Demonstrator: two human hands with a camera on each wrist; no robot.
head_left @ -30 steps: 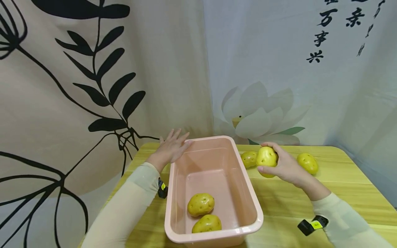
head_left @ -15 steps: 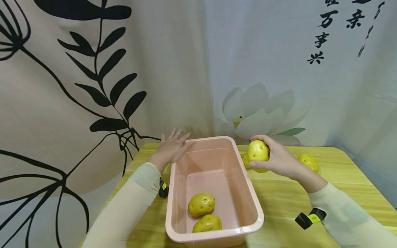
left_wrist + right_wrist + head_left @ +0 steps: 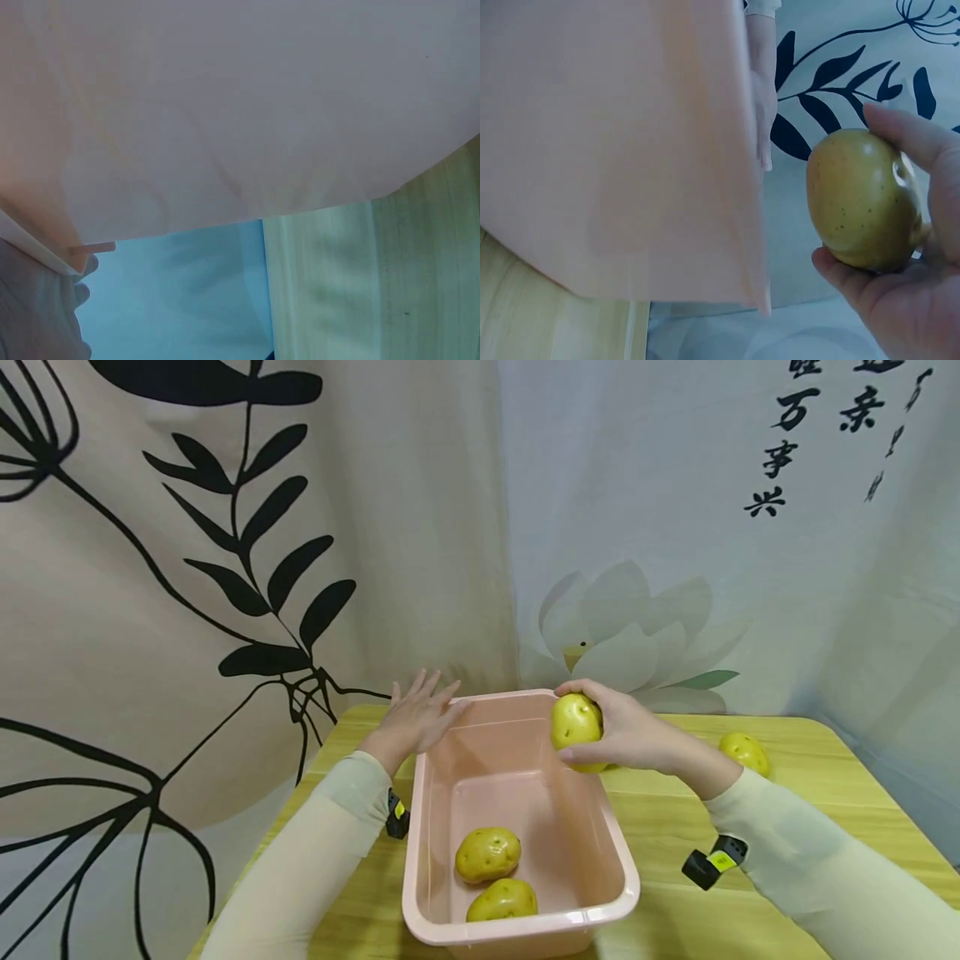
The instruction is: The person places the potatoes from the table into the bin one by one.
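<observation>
While the right hand grips a potato between thumb and fingers, the left hand rests on the far left corner of a pink tub, its fingers straight and spread. The gripped potato is above the tub's far right corner, overlapping the rim in the head view; the right wrist view shows a gap between it and the tub's side.

It is a plump, smooth oval, bright yellow from above and a duller golden brown in the wrist view. Small dark specks and shallow dimples dot its skin, and a glossy shine catches the light on the side nearest the palm. Its ends are rounded, and the thumb and fingers cover part of its edges.

Inside the tub, toward the near end, lie two similar yellow potatoes, one just behind the other, shiny and marked with dimples. Another potato lies on the wooden table to the right, partly hidden by the right forearm. Behind hangs a pale cloth printed with black leaves.
</observation>
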